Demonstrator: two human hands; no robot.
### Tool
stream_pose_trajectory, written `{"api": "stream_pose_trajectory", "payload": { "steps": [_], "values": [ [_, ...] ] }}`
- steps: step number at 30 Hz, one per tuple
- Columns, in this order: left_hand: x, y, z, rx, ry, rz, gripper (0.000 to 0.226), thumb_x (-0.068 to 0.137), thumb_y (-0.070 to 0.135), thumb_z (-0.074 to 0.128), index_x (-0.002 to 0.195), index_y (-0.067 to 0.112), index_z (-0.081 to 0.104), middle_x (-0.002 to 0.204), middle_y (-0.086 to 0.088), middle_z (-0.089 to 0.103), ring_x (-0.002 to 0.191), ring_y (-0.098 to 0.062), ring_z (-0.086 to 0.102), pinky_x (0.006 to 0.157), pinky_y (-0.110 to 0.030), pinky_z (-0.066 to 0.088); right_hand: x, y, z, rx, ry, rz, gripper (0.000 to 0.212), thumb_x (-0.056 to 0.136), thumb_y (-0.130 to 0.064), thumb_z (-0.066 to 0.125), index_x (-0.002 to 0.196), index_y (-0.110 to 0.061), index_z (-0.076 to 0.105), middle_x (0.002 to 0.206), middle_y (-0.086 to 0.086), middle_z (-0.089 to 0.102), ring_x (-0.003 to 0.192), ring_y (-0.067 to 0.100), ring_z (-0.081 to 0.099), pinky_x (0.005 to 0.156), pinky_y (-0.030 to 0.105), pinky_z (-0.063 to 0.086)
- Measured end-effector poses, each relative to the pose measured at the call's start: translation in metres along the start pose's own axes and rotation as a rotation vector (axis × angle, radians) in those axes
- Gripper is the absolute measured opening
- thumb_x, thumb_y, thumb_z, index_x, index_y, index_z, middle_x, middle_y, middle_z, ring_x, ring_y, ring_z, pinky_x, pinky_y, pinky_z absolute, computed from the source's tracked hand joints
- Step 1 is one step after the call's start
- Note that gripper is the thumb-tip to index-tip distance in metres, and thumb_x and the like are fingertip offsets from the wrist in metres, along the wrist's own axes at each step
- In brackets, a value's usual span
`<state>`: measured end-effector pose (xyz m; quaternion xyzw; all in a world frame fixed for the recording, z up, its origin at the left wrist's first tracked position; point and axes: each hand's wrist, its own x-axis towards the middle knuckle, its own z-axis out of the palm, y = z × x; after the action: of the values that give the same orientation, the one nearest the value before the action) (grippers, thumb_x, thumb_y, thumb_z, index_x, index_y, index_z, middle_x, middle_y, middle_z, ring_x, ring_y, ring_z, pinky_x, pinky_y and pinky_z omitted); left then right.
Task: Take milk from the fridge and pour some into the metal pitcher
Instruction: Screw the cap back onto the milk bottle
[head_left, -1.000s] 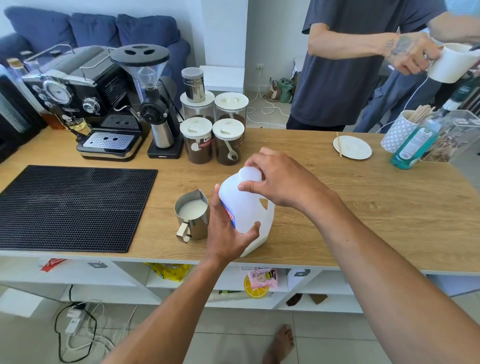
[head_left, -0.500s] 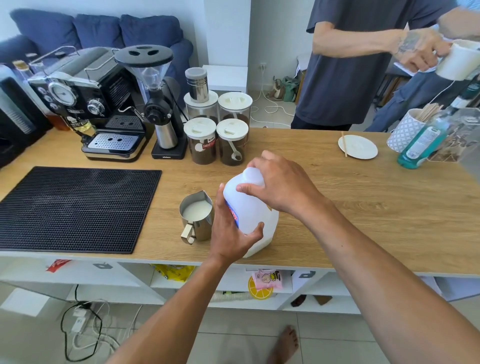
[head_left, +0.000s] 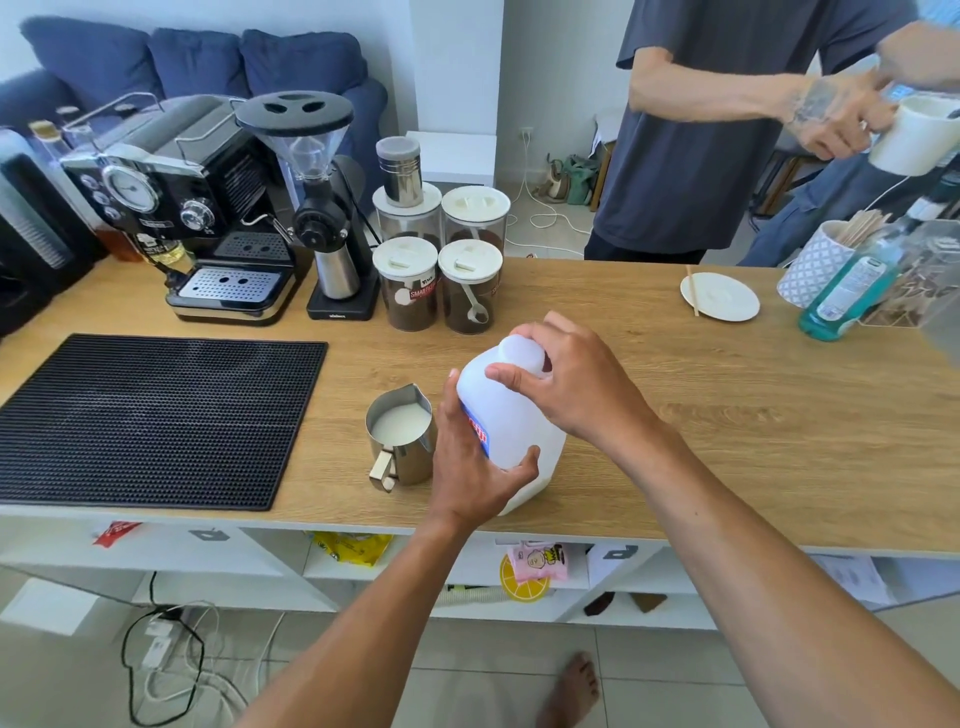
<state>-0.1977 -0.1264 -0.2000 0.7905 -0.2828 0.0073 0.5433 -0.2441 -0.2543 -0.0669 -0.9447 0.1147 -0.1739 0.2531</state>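
Note:
A white plastic milk jug (head_left: 519, 431) stands upright near the front edge of the wooden counter (head_left: 727, 415). My left hand (head_left: 470, 467) wraps around its left side and lower body. My right hand (head_left: 566, 384) grips the white cap (head_left: 519, 351) on top with thumb and fingers. Just left of the jug, touching my left hand, stands the metal pitcher (head_left: 400, 441), with white milk inside and its handle facing me.
A black rubber mat (head_left: 150, 415) covers the counter's left part. Behind stand an espresso machine (head_left: 192, 208), a grinder (head_left: 322, 218) and several coffee jars (head_left: 441, 260). Far right: a white saucer (head_left: 719, 296), a patterned cup (head_left: 815, 260), a teal bottle (head_left: 847, 291). A person (head_left: 727, 130) holds a white mug across the counter.
My hands stay on the jug and cap with only a slight shift of my right fingers. The view has drifted a little. The person opposite moved the mug slightly.

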Motion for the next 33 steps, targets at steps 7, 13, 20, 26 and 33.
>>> {"api": "stream_pose_trajectory", "payload": {
  "steps": [7,13,20,26,33],
  "values": [
    [-0.003,-0.01,0.003,-0.038,-0.018,-0.034,0.124,0.061,0.056,0.083,0.153,0.028,0.004,0.151,-0.004,0.033,0.138,-0.023,0.04,0.104,-0.047,0.045,-0.027,0.027,0.015,0.476,-0.07,0.067,0.06,0.086,-0.045,0.061,0.143,-0.035,0.043,0.121,-0.014,0.049,0.114,-0.004,0.048,0.098,0.015,0.039],
    [-0.007,-0.011,0.002,-0.037,-0.126,-0.1,0.109,0.06,0.058,0.082,0.142,0.034,0.015,0.138,0.011,0.047,0.121,-0.008,0.051,0.091,-0.028,0.046,-0.06,0.066,0.041,0.51,-0.044,0.311,0.016,0.095,-0.026,0.061,0.11,-0.026,0.064,0.105,-0.009,0.071,0.096,0.004,0.066,0.089,0.04,0.054],
    [-0.014,0.0,0.011,0.01,-0.202,-0.063,0.104,0.064,0.053,0.086,0.14,0.025,0.021,0.132,0.01,0.048,0.116,-0.005,0.05,0.085,-0.004,0.038,-0.075,0.074,0.038,0.312,0.008,0.303,0.019,0.098,-0.038,0.049,0.11,-0.024,0.056,0.093,-0.004,0.07,0.084,0.013,0.066,0.076,0.042,0.054],
    [-0.025,0.036,0.037,0.026,-0.302,0.003,0.091,0.062,0.056,0.084,0.132,0.03,0.032,0.119,0.012,0.049,0.106,-0.004,0.053,0.08,-0.012,0.044,-0.119,0.095,0.006,0.288,0.105,0.387,0.018,0.097,-0.039,0.05,0.101,-0.023,0.056,0.086,-0.004,0.068,0.077,0.011,0.064,0.064,0.033,0.049],
    [-0.077,0.095,0.097,0.04,-0.493,0.031,0.085,0.06,0.062,0.077,0.125,0.027,0.035,0.11,0.019,0.055,0.1,-0.012,0.061,0.079,-0.034,0.053,-0.215,0.127,-0.045,0.241,0.227,0.581,0.027,0.099,-0.042,0.045,0.098,-0.017,0.055,0.083,-0.004,0.067,0.075,0.012,0.062,0.067,0.034,0.049]
  ]
}}
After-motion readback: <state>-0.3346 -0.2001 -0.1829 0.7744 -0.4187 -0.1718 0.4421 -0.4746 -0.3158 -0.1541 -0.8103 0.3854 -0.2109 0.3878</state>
